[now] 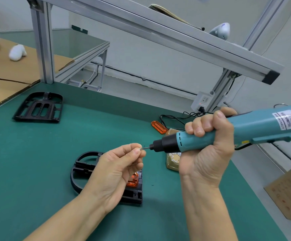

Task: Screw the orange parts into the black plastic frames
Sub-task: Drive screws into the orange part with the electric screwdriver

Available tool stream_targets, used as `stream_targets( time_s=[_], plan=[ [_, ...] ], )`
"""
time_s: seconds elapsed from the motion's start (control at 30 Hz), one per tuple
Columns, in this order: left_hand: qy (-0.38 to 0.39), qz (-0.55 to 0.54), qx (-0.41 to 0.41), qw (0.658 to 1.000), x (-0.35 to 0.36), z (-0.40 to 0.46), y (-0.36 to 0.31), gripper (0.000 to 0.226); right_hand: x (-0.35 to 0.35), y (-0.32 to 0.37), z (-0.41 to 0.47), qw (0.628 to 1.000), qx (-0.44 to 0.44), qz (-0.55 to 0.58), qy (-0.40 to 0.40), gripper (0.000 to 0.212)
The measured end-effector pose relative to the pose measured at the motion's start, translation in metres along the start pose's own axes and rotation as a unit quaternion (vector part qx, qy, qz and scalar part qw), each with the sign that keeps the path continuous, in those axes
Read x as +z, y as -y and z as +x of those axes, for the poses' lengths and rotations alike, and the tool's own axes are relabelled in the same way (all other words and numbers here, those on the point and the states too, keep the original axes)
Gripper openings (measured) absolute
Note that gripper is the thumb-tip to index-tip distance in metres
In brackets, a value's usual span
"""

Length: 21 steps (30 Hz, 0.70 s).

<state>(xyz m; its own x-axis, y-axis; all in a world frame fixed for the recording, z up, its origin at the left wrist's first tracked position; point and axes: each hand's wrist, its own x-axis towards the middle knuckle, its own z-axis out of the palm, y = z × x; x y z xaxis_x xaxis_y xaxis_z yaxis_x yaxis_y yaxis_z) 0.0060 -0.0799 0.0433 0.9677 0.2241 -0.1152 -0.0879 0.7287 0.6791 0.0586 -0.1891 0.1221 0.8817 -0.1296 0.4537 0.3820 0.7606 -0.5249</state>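
The task looked barely begun: one orange part (133, 182) sat in the near black frame (90, 169) beneath the left hand (118, 168), which pinched a tiny screw (140, 148) onto the bit of the electric screwdriver (228, 132) gripped in the right hand (209, 141). A second frame (38, 107) and another orange part (158, 126) lay apart, unassembled.

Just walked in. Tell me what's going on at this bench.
A person is loading a screw onto an electric screwdriver. The right hand grips the screwdriver, held above the green mat, while the left hand pinches the screw at the bit's tip. Below lies a black frame with an orange part seated in it. Another black frame and a loose orange part lie farther back.
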Motion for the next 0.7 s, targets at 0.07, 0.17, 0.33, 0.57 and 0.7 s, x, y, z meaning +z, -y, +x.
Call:
stream_targets(
  time_s=[0.07, 0.17, 0.33, 0.57, 0.7],
  plan=[
    [-0.005, -0.002, 0.007, 1.000, 0.001, 0.000, 0.000, 0.016, -0.001, -0.001, 0.001, 1.000, -0.002, 0.003, -0.008, 0.013],
    [-0.005, -0.001, 0.008, 1.000, -0.001, 0.000, 0.000, 0.017, -0.002, -0.003, 0.001, 1.000, 0.000, 0.003, -0.018, 0.013],
    [-0.005, 0.060, 0.018, 0.998, -0.004, 0.001, -0.004, 0.013, -0.004, -0.003, 0.003, 1.000, 0.010, 0.003, -0.018, 0.013],
    [0.006, 0.079, 0.005, 0.997, -0.006, 0.002, -0.004, 0.011, -0.007, -0.004, 0.002, 1.000, 0.013, 0.005, -0.021, 0.013],
    [0.013, 0.120, 0.011, 0.993, -0.010, 0.004, -0.007, 0.013, -0.011, -0.003, 0.005, 0.999, 0.025, 0.009, -0.030, 0.013]
  ],
)
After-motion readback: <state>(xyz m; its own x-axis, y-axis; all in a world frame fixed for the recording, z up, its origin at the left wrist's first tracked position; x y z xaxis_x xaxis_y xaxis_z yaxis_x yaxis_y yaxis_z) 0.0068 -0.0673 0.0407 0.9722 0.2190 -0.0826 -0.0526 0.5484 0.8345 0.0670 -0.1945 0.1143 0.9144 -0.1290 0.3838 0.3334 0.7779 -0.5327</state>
